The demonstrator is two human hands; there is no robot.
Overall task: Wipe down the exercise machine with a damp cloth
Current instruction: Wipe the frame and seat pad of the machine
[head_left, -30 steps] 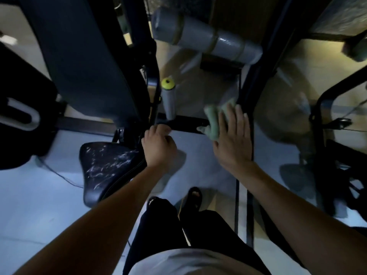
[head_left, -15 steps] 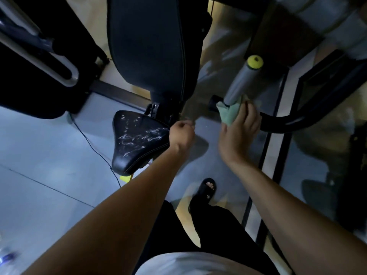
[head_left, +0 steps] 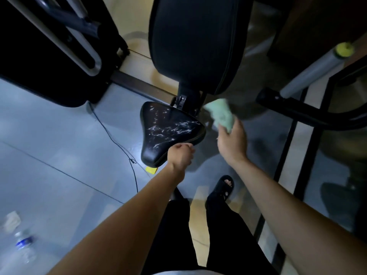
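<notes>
Head view: the right hand [head_left: 232,143] pinches a green cloth [head_left: 221,115] just right of the black seat [head_left: 168,132], below the backrest [head_left: 196,42]. The left hand [head_left: 180,155], fingers curled, grips the seat's near edge.

Seat [head_left: 168,132] below backrest [head_left: 196,42], left hand [head_left: 180,155] at seat's near edge, cloth [head_left: 221,115] in right hand [head_left: 232,141] just right of seat, handle bar [head_left: 315,70] far right, bottle [head_left: 23,247] on floor [head_left: 59,195] far left.

Green cloth [head_left: 221,115] in right hand [head_left: 232,142]
</notes>
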